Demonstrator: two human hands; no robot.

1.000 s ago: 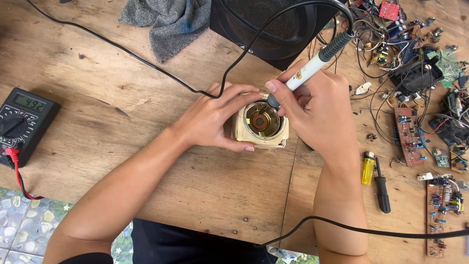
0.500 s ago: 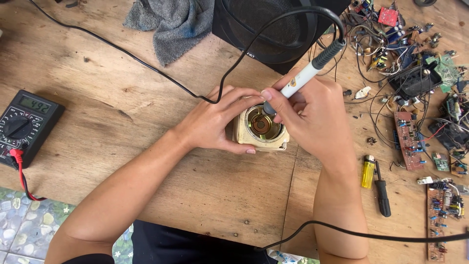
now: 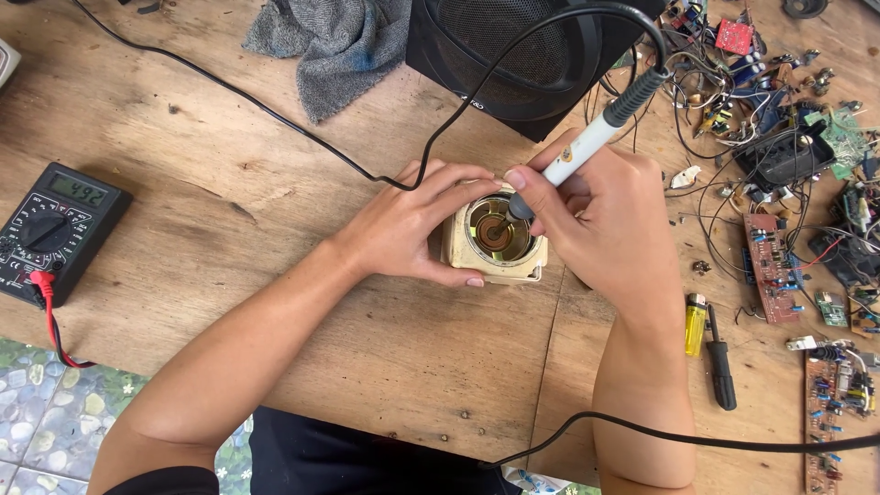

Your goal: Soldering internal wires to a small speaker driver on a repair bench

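Both hands are clamped: left hand (image 3: 408, 229) on the speaker (image 3: 495, 240), right hand (image 3: 600, 220) on the iron (image 3: 587, 142), tip seemingly touching inside.

Count: one black digital multimeter (image 3: 53, 231); one grey knitted cloth (image 3: 335, 41); one black speaker box (image 3: 522, 55); one white-handled soldering iron (image 3: 587, 142); one yellow lighter (image 3: 696, 324); one black-handled screwdriver (image 3: 720, 367); two bare hands, left hand (image 3: 412, 229), right hand (image 3: 600, 225)

Bright even daylight, soft shadows, sharp focus.
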